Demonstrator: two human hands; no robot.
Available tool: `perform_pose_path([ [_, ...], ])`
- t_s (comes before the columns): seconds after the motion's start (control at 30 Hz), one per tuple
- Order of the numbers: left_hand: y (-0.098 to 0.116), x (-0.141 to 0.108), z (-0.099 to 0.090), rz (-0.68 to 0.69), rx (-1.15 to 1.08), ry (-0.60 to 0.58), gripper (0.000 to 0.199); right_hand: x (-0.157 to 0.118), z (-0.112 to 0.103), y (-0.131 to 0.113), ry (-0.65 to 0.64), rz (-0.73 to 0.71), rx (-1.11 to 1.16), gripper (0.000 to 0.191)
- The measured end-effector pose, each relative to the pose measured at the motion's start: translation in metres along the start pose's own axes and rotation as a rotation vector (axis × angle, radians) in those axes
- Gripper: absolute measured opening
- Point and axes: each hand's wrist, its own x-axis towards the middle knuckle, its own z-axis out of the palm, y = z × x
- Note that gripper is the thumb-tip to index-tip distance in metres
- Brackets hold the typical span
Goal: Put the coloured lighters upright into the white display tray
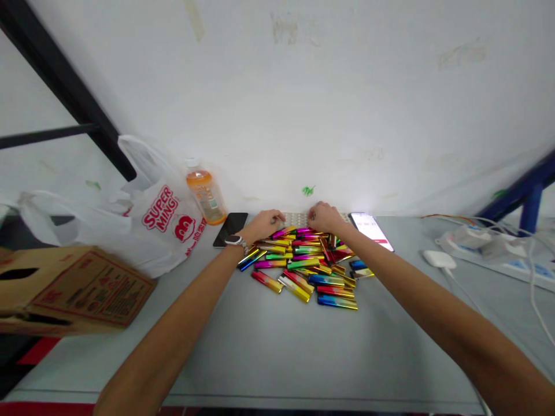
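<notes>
A heap of shiny, multicoloured lighters [309,264] lies on the grey table in front of both my hands. Behind the heap, against the wall, is a pale tray with a grid of small cells [295,219], partly covered by hands and lighters. My left hand [264,224], with a watch on its wrist, rests at the tray's left part, fingers curled together. Over the tray's right half, my right hand [324,217] has its fingers bent into a pinch. Whatever sits in either hand's fingertips is too small or hidden to name.
A dark phone [230,229] lies left of the heap, a lit phone [372,230] right. An orange drink bottle [207,193], white plastic bag [167,231] and cardboard box [87,289] stand left. A white charger [439,259] and power strip [503,254] with cables lie right.
</notes>
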Motion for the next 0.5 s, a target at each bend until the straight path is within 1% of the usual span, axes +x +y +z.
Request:
perform_pose_path([
  [0.07, 0.000, 0.003, 0.002, -0.107, 0.096, 0.050, 0.034, -0.001, -0.001, -0.001, -0.004, 0.010, 0.001, 0.026],
  [0.13, 0.000, 0.007, 0.004, -0.192, 0.201, 0.049, 0.037, -0.002, -0.001, -0.003, 0.011, 0.000, -0.003, 0.026],
  [0.2, 0.001, 0.011, 0.005, -0.220, 0.253, -0.018, 0.037, -0.002, 0.000, -0.003, 0.023, -0.024, -0.023, 0.025],
  [0.33, 0.006, 0.020, 0.004, -0.245, 0.277, -0.135, 0.038, 0.000, -0.001, 0.001, 0.015, -0.073, -0.095, 0.023],
  [0.4, 0.010, 0.025, 0.002, -0.271, 0.293, -0.174, 0.040, 0.001, -0.003, 0.004, -0.010, -0.073, -0.116, 0.024],
  [0.5, 0.016, 0.031, -0.002, -0.279, 0.303, -0.210, 0.041, 0.004, -0.006, 0.006, -0.081, -0.042, -0.124, 0.027],
])
